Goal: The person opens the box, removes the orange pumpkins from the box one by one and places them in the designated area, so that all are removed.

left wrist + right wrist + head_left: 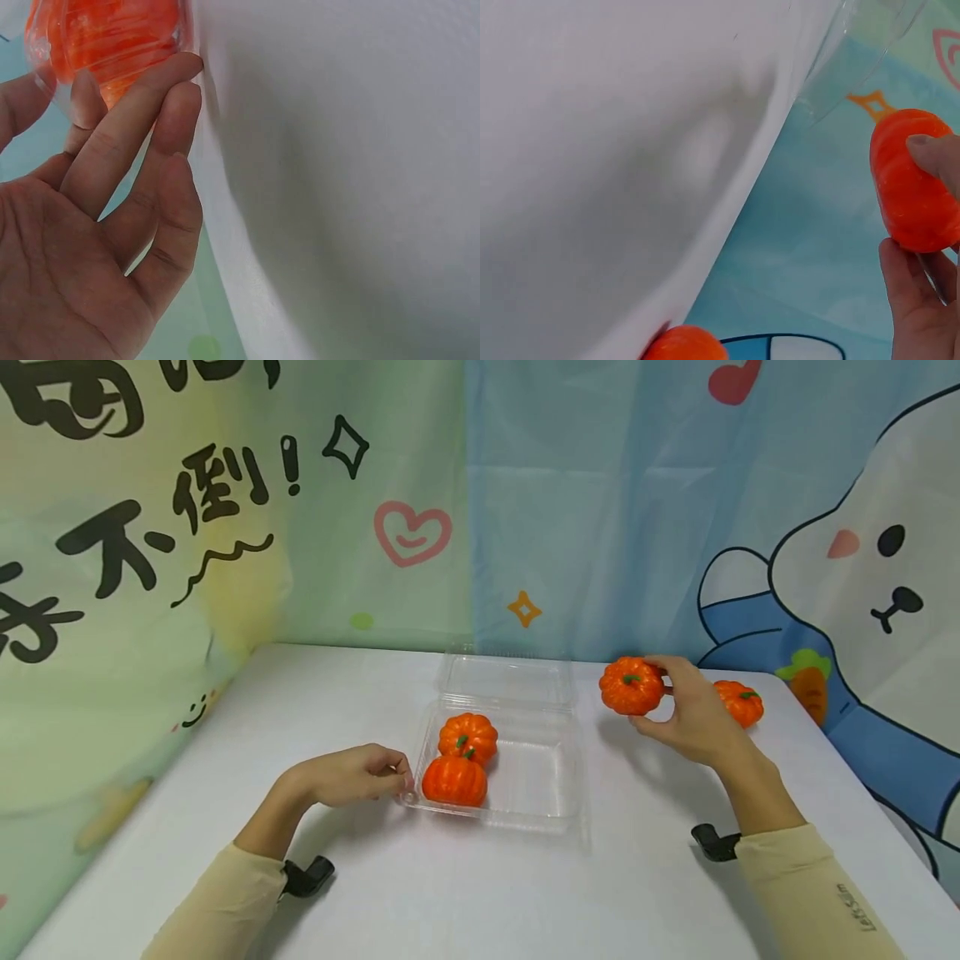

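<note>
A clear plastic clamshell box (pixel 536 777) lies with its lid folded back on the table. Two orange toy pumpkins sit along its left side, a rear pumpkin (pixel 468 735) and a front pumpkin (pixel 454 782). At the front left corner of the box my left hand (pixel 356 777) pinches the rim; the left wrist view shows thumb and finger (pixel 86 97) at the clear plastic. My right hand (pixel 693 718) grips another pumpkin (pixel 632 686) by its sides, raised over the table to the right of the box. A fourth, resting pumpkin (pixel 740 703) is partly behind that hand.
The white table (pixel 517 893) ends at a printed cloth backdrop (pixel 585 510) close behind the lid. A black wrist strap mount (pixel 307 877) sticks out at the left sleeve, another black mount (pixel 714 842) at the right.
</note>
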Tool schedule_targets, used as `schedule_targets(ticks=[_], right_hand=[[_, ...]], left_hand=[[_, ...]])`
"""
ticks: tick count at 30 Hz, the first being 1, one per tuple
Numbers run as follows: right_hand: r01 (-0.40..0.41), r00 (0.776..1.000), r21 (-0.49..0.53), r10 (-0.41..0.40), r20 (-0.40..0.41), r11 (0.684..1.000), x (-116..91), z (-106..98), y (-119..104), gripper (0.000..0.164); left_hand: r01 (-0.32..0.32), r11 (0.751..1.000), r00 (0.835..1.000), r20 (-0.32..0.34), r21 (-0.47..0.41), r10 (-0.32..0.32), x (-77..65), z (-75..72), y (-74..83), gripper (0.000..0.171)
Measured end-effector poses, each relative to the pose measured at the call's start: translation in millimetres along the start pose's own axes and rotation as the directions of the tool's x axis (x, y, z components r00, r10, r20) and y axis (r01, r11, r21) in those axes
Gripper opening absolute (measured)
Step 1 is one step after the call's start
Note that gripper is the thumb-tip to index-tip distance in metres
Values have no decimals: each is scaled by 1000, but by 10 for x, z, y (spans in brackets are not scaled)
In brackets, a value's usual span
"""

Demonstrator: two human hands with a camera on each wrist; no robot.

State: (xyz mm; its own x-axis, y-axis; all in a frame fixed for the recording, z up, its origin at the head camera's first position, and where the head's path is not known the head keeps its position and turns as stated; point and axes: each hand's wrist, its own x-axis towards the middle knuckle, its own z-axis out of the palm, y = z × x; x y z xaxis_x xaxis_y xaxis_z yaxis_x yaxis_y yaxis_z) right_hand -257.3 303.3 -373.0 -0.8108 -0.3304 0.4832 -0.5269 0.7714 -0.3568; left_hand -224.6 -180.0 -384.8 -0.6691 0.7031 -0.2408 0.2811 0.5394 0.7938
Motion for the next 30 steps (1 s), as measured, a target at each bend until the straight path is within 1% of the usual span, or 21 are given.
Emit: schedule_targets(ticks=[3, 7, 11, 16, 21, 26, 30], right_hand=[[-32, 999, 8, 32, 12, 999, -6, -30, 71, 82], [-77, 996, -30, 78, 39, 997, -22, -58, 151, 84], [-144, 987, -66, 149, 66, 987, -44, -70, 215, 82], [-197, 977, -84, 203, 72, 977, -48, -89, 318, 82], [-258, 962, -95, 265, 69, 961, -76, -86, 435, 83], [-291, 954, -114, 297, 37, 950, -137, -65, 533, 82], [-315, 945, -117, 323, 56, 942, -167, -52, 570, 83]], left_hand=[[-3, 1000, 1000, -6, -11, 3, 8, 7, 2, 18], [2, 1000, 1000, -13, -21, -2, 3, 25, -6, 18], [9, 1000, 1000, -15, -19, -9, -10, 29, -11, 17], [-5, 1000, 1000, -14, -7, 5, -6, 17, -2, 17], [-1, 1000, 1000, -10, 5, 1, -6, -4, 19, 17], [4, 1000, 1000, -1, 3, -4, -8, -5, 26, 17], [9, 1000, 1000, 3, 2, -9, -8, 6, 20, 16]])
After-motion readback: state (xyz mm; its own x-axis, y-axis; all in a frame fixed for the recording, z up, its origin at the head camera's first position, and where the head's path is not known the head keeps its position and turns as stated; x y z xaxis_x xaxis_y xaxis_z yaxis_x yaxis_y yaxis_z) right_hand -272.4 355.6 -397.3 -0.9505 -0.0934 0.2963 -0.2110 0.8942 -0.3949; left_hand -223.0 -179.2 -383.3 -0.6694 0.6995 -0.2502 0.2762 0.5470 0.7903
